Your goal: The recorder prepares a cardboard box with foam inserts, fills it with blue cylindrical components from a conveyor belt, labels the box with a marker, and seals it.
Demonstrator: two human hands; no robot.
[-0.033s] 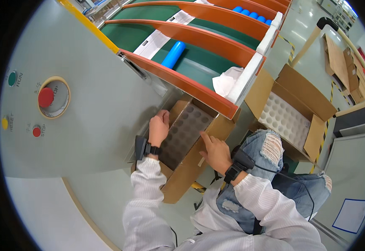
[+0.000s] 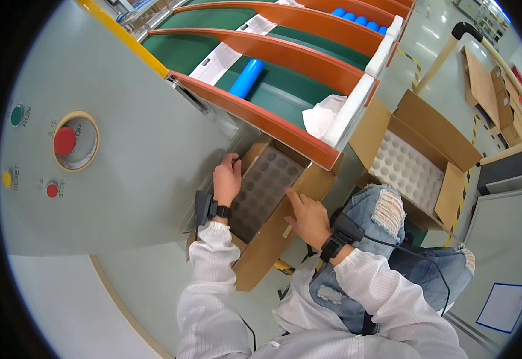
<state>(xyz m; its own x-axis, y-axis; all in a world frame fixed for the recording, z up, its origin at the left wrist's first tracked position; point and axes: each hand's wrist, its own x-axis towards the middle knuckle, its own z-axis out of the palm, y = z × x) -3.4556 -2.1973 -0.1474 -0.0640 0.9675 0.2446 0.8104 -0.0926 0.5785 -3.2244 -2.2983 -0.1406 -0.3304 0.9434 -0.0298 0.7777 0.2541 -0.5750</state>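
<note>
A cardboard carton stands tilted below the orange-edged chutes, with a grey tray of round holes inside. At its left wall is my left hand, its thumb and bent fingers slightly apart beside the flap. Whether the fingertips touch the flap is hard to make out. My right hand lies against the opposite wall, forefinger stretched to the rim and thumb lower on the outer face. Nothing shows in either hand. A single blue cylinder rests in the nearest green chute, above the carton.
To the right stands another open carton with a white tray of round holes. White crumpled material sits at the chute's end. A grey machine panel with push buttons is on the left. Several blue cylinders lie in a farther chute.
My left hand has moved slightly up along the carton's left wall, its fingers a little straighter. The right hand stays nearly where it was.
</note>
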